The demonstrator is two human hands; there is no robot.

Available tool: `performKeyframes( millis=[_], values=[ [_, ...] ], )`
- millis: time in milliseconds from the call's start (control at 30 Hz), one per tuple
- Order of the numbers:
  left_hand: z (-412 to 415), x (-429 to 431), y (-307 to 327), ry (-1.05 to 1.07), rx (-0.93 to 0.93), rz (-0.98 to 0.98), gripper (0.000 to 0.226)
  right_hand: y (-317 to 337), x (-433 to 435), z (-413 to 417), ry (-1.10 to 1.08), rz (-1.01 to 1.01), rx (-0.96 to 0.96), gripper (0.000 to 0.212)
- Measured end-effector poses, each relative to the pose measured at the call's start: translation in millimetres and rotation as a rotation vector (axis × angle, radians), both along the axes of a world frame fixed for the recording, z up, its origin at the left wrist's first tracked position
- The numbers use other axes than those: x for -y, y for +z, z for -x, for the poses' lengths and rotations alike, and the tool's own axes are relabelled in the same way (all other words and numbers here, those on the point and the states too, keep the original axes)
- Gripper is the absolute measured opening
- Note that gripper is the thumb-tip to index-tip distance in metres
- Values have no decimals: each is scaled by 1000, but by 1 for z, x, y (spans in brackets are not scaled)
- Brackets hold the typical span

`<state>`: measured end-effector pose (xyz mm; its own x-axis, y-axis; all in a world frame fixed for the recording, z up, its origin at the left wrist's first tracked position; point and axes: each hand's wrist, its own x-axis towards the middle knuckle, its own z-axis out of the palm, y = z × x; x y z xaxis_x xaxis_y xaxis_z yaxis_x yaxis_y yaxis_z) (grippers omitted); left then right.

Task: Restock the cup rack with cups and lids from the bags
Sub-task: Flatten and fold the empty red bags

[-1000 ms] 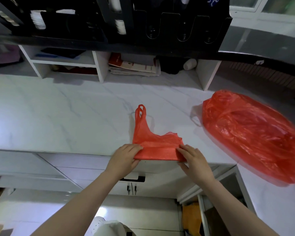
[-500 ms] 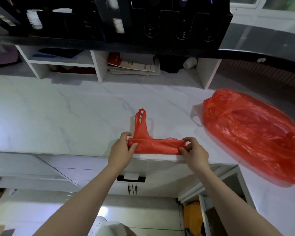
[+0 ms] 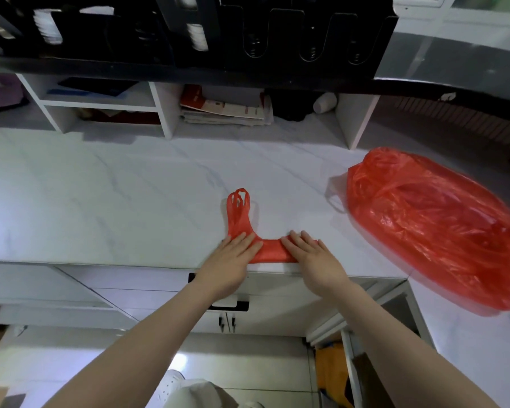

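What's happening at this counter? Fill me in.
A person is flattening an empty red bag that is folded into a strip at the front edge of the counter. The left hand and right hand both press on it with straight fingers. Its handles point toward the back. A second, bulging red bag lies to the right. The rack above holds a few white stacks.

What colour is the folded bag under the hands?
Red. The folded bag shows best in the head view.
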<state>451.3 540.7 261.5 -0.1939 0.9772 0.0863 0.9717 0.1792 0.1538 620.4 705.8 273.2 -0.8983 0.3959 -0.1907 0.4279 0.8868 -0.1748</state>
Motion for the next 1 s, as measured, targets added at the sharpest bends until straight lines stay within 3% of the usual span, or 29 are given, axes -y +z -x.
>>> performKeyframes(
  millis=[100, 200, 267, 433, 600, 700, 800, 900, 1000],
  values=[
    [5, 5, -14, 10, 21, 156, 68, -2, -6, -6, -17, 178, -39, 65],
    [5, 5, -10, 7, -21, 164, 78, -9, 1, -7, -16, 92, -60, 80],
    [1, 10, -5, -4, -4, 48, 75, -13, 5, -11, -18, 52, -131, 79],
    [-2, 39, -8, 3, 187, -337, 45, -15, 5, -29, -69, 214, -422, 44],
    [9, 31, 4, 251, 374, -368, 16, 5, -5, -16, -403, 445, -547, 6],
    [15, 23, 8, 443, 550, -349, 13, 5, -8, -7, -512, 425, -550, 6],
    [17, 11, 9, 601, 662, -343, 24, 1, -3, 0, -611, 458, -594, 20],
    [18, -1, 9, 630, 572, -298, 29, -4, 1, 2, -601, 429, -589, 27],
    [15, -8, 12, 633, 423, -228, 30, -7, 2, 5, -564, 235, -504, 28]
  ],
)
